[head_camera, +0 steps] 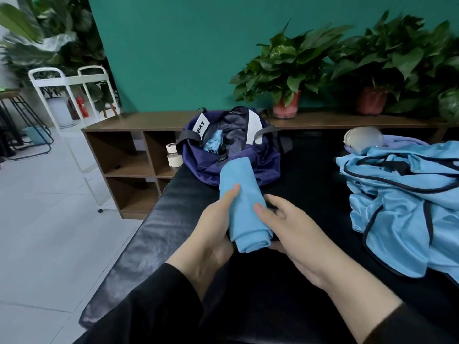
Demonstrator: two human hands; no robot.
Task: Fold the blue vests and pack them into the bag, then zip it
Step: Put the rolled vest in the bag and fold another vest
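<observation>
Hands (213,219) (285,224) hold rolled vest (244,202); bag (231,150) tag (201,126) reads "LVG".

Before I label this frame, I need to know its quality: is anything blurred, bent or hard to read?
Head view: the rolled vest and both hands, left hand and right hand, are fairly sharp. Wide-angle distortion bends the shelf and the white cart at the left. The black table shows soft glare on its edge. The round clear thing at right is smeared.
</observation>
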